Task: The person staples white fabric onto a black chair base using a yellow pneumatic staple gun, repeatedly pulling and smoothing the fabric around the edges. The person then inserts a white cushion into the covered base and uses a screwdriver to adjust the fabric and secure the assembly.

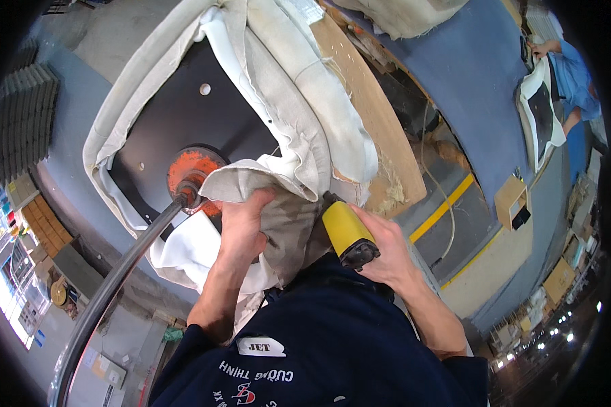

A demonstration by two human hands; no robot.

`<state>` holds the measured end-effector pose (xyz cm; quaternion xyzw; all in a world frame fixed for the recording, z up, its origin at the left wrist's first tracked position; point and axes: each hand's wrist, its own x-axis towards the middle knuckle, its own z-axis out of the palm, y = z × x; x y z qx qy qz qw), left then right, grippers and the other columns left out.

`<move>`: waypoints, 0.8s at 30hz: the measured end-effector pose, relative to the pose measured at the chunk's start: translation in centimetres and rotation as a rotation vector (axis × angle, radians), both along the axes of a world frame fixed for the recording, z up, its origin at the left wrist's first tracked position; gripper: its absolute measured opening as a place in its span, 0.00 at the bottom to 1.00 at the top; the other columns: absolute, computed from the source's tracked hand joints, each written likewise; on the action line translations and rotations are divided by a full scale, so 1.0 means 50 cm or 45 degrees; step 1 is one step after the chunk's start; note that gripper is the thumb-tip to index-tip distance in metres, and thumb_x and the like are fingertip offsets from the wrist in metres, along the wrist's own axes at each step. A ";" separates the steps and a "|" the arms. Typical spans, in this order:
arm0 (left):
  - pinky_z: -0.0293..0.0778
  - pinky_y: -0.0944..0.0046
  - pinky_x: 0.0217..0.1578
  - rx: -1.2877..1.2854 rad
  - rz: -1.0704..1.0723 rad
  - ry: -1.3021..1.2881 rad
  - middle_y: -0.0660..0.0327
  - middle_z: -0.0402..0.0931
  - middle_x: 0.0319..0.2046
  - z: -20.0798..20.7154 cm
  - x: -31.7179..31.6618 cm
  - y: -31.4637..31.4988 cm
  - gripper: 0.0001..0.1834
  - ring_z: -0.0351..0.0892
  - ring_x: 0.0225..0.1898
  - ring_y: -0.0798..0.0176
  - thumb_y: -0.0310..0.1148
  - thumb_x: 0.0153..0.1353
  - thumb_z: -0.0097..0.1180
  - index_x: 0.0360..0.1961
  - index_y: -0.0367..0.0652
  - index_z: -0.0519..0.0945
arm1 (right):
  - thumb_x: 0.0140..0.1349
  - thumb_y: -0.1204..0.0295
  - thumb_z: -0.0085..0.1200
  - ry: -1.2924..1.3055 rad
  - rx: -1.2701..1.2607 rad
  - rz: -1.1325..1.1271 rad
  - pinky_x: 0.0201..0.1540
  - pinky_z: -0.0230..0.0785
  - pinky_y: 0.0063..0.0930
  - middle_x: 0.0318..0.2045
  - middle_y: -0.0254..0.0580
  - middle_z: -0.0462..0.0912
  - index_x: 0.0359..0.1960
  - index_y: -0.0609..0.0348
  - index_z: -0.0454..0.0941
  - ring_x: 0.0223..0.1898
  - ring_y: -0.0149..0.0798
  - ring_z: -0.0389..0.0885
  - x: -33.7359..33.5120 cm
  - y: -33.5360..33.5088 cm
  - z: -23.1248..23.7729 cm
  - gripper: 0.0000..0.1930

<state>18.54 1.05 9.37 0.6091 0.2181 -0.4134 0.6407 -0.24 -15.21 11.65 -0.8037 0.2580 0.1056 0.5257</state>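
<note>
A large upholstered panel (234,112) fills the upper middle, directly in front of me: black board in the centre, white padding and beige cloth wrapped around its edges. Just beyond its right side is a curved wooden sheet (370,119). A dark metal rod (115,278) sweeps up from the lower left, ending in a worn orange disc (187,168) over the board, just beside my left hand (239,227). That hand is at the panel's near edge, closed on a loose beige flap (282,220), thumb uppermost; the cloth hides most of my fingers. My right hand (383,247), to the right of the flap, is curled around a yellow handheld tool (346,227), the smallest thing here. Its dark nose points toward the cloth; I cannot tell whether they touch.
</note>
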 end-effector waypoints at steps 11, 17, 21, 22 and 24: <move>0.78 0.57 0.49 -0.005 0.018 0.132 0.57 0.81 0.44 -0.053 0.046 0.008 0.15 0.81 0.47 0.59 0.20 0.59 0.59 0.48 0.36 0.78 | 0.42 0.72 0.70 0.467 0.004 0.176 0.57 0.75 0.46 0.52 0.65 0.82 0.66 0.68 0.70 0.52 0.64 0.81 0.108 0.007 0.050 0.44; 0.80 0.56 0.51 -0.047 -0.068 0.114 0.59 0.81 0.49 -0.089 0.073 0.002 0.16 0.82 0.49 0.60 0.24 0.66 0.56 0.55 0.40 0.77 | 0.45 0.70 0.69 0.565 0.052 0.214 0.58 0.75 0.46 0.54 0.66 0.81 0.67 0.69 0.69 0.54 0.65 0.82 0.138 -0.001 0.047 0.43; 0.80 0.59 0.49 -0.027 -0.038 0.059 0.60 0.82 0.46 -0.087 0.092 -0.033 0.14 0.83 0.47 0.61 0.21 0.68 0.54 0.53 0.38 0.78 | 0.42 0.75 0.65 0.473 0.089 0.113 0.57 0.75 0.46 0.55 0.67 0.81 0.67 0.70 0.69 0.54 0.65 0.81 0.120 0.010 0.056 0.43; 0.80 0.59 0.49 -0.028 -0.040 0.061 0.59 0.83 0.45 -0.088 0.095 -0.039 0.14 0.84 0.46 0.61 0.20 0.66 0.54 0.53 0.37 0.79 | 0.42 0.75 0.66 0.507 0.095 0.122 0.58 0.75 0.46 0.54 0.67 0.81 0.67 0.70 0.69 0.54 0.65 0.81 0.131 0.010 0.054 0.43; 0.80 0.60 0.50 -0.051 -0.094 0.049 0.59 0.83 0.47 -0.079 0.110 -0.052 0.16 0.83 0.48 0.62 0.20 0.67 0.56 0.56 0.36 0.78 | 0.42 0.75 0.66 0.565 0.093 0.143 0.58 0.75 0.46 0.54 0.69 0.81 0.67 0.71 0.69 0.55 0.65 0.80 0.164 -0.007 0.047 0.43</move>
